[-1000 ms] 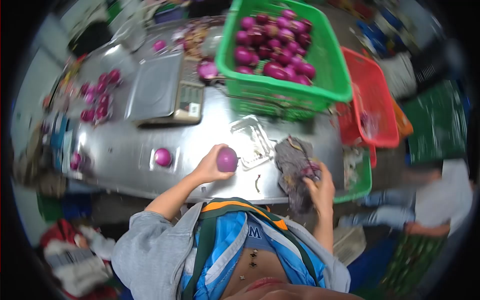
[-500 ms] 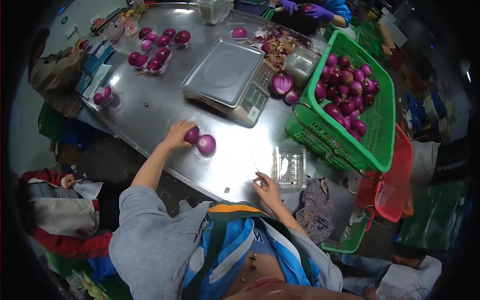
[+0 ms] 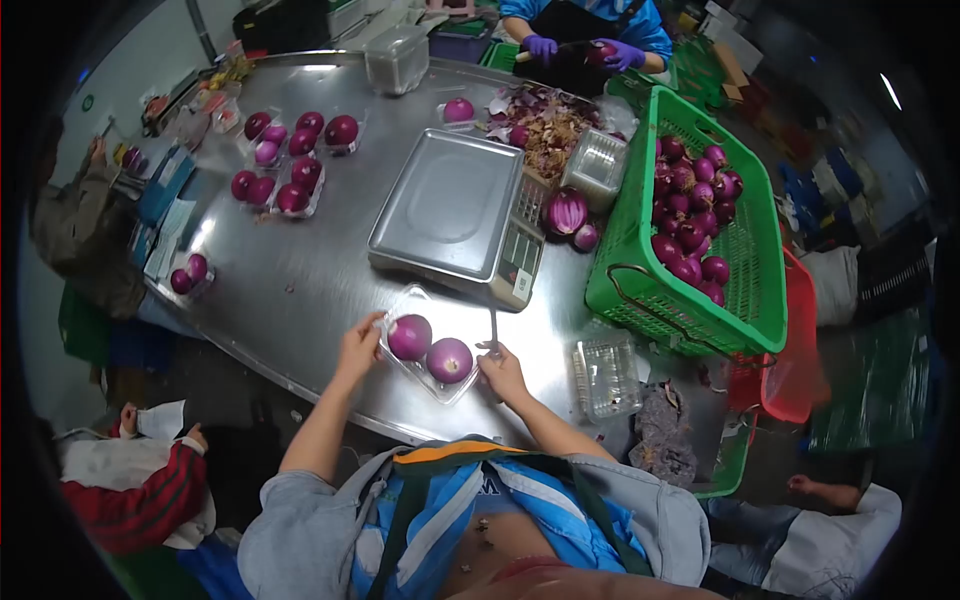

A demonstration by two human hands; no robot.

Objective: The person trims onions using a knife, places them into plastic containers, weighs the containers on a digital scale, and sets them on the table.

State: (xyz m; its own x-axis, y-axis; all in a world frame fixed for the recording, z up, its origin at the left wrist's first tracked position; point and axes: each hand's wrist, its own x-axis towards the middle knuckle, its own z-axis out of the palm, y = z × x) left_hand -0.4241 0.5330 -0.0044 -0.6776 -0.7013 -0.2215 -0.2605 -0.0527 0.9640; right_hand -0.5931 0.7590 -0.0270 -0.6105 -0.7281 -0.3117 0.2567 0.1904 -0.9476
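A clear plastic tray (image 3: 436, 391) holding two peeled red onions (image 3: 409, 337) lies at the near side of the metal table. My left hand (image 3: 361, 348) pinches the tray's left edge. At its right edge is my right hand (image 3: 504, 373), fingers closed around what looks like a narrow knife (image 3: 493, 328), its thin grey blade pointing away from me. The right fingertips are close against the tray; whether they grip its rim as well, I cannot tell. Just beyond the tray stands a weighing scale (image 3: 449, 207).
A green crate (image 3: 625, 283) of red onions stands at right, with an empty clear tray (image 3: 606, 378) before it. Packed onion trays (image 3: 300, 200) sit at back left. Onion skins (image 3: 550, 135) lie beyond the scale. Across the table, a person in purple gloves (image 3: 625, 54) handles an onion.
My left hand has moved from the onions to the tray's edge. My right hand has come over to the tray's other side. The tray now sits between both hands, and the view has shifted.
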